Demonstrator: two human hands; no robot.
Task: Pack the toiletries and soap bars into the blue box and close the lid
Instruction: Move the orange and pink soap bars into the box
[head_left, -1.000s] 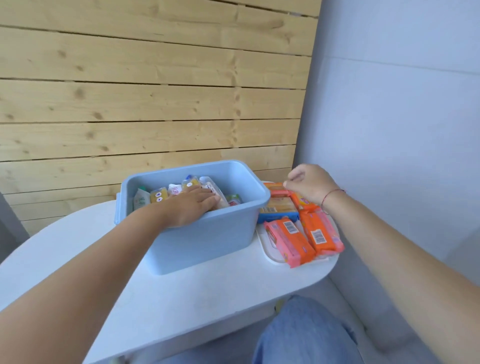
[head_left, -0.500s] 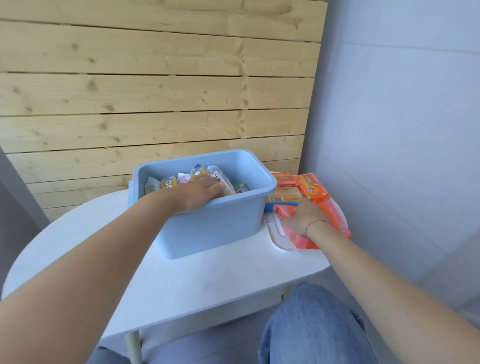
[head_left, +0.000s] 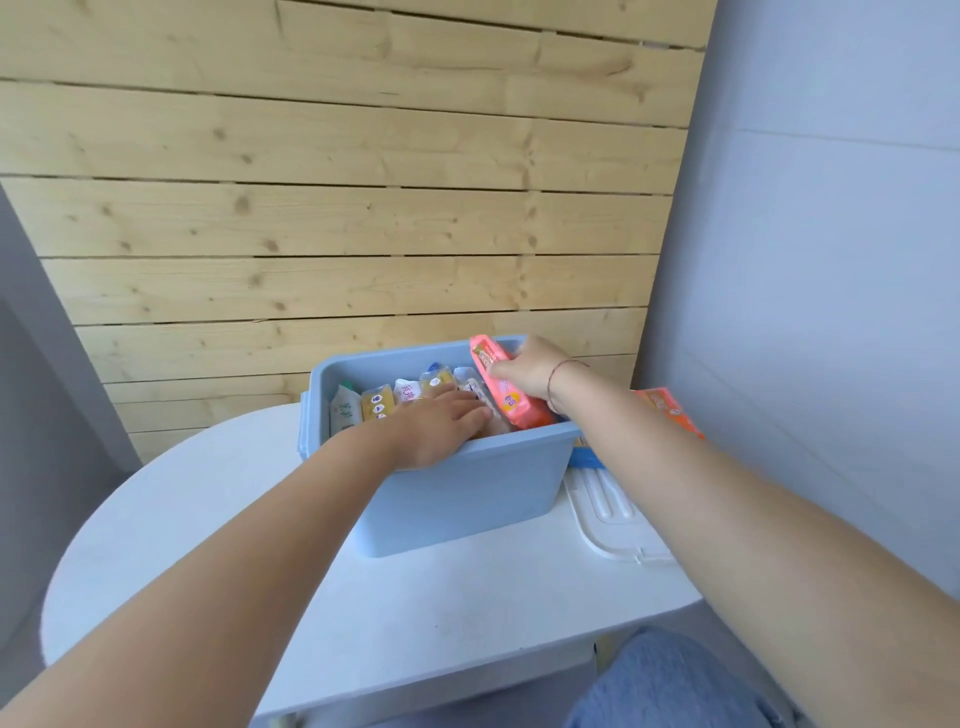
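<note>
Blue plastic box (head_left: 457, 499) stands open on the rounded white tabletop (head_left: 363, 597), with bare surface between it and the near edge and more bare surface to its left. Just right of the box, the white ribbed lid (head_left: 613, 525) lies flat close to the tabletop's right edge. The left hand (head_left: 441, 428) reaches over the near rim, fingers spread flat, pressing on the upright toiletry pouches (head_left: 379, 405) packed in a row inside. The right hand (head_left: 530, 371) pinches 1 pink-orange wrapped soap bar (head_left: 506, 389), tilted steeply with its lower end inside the box's right end. Beyond the right forearm, an orange wrapped soap bar (head_left: 670, 408) shows on the lid's far end.
</note>
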